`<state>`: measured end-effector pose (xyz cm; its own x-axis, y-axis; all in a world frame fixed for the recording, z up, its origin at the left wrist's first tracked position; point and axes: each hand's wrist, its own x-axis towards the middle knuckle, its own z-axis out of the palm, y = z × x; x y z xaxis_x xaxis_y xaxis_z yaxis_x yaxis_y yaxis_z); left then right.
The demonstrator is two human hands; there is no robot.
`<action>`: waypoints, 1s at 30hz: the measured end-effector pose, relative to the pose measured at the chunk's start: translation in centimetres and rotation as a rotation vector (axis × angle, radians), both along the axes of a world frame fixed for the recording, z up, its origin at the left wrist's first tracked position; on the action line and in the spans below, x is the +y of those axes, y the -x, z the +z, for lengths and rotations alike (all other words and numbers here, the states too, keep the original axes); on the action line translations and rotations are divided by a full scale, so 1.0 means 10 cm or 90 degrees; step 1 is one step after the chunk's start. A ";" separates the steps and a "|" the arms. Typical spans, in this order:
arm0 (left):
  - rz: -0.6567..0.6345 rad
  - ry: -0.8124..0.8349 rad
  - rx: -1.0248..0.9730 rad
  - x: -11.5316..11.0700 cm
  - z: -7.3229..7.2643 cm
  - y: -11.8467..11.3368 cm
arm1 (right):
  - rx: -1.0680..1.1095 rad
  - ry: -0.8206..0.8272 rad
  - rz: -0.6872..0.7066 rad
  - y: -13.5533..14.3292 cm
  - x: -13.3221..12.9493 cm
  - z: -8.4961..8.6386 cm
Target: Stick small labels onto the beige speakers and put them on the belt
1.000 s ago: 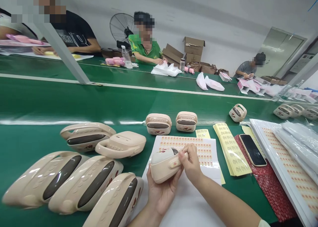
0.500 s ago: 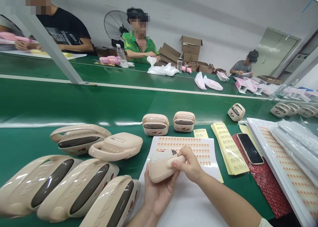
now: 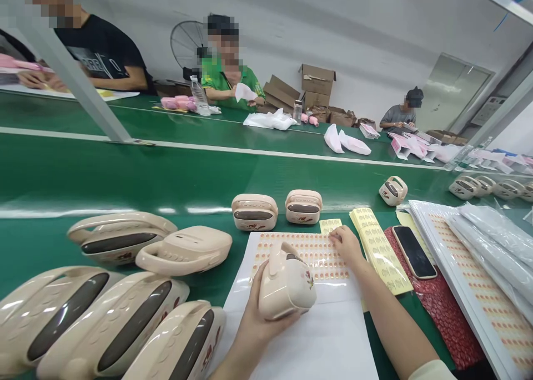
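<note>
My left hand point(image 3: 260, 324) is wrapped round a cream portable speaker point(image 3: 287, 285) with a carry handle and a small red floral print on its side. It is held tilted above a white sheet with rows of small orange stickers point(image 3: 300, 249). My right hand point(image 3: 347, 244) reaches to the top right of that sheet, its fingertips pinched together close to a small yellow label sheet point(image 3: 330, 224). Whatever those fingertips hold is too small to make out. Two more cream speakers point(image 3: 255, 212) stand just beyond the sticker sheet.
Several cream speakers point(image 3: 137, 324) crowd the left. At right lie a stack of yellow labels point(image 3: 381, 252), a phone point(image 3: 414, 251) on red bubble wrap point(image 3: 453, 324), and sticker sheets point(image 3: 470, 269) under plastic bags. Co-workers sit across the green conveyor belt point(image 3: 187, 172).
My right hand has let go of the speaker and moved up and right to the sticker sheet. My left hand has turned the speaker, so its printed side now faces right.
</note>
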<state>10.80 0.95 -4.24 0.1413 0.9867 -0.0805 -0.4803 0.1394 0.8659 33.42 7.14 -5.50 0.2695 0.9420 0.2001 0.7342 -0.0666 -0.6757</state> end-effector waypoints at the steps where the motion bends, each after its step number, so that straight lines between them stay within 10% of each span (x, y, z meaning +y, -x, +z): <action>1: 0.024 -0.034 0.035 0.00 0.00 -0.01 | 0.006 0.001 -0.001 0.02 0.00 0.02; 5: -0.009 -0.149 0.136 0.01 0.00 0.02 | 0.136 -0.002 0.034 0.17 -0.08 0.26; 9: -0.039 -0.220 0.188 0.05 -0.01 0.08 | 0.363 0.031 0.261 0.44 -0.33 0.64; 13: -0.047 -0.174 0.139 0.06 -0.02 0.07 | 0.289 0.035 0.332 0.64 -0.54 0.85; 30: 0.001 -0.167 0.140 0.00 -0.11 -0.02 | 0.246 -0.015 0.277 0.77 -0.60 0.76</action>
<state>11.01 0.98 -5.35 0.1469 0.9781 0.1473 -0.2786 -0.1020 0.9550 25.68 1.11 2.06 -0.0838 0.9790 0.1860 0.3906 0.2040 -0.8977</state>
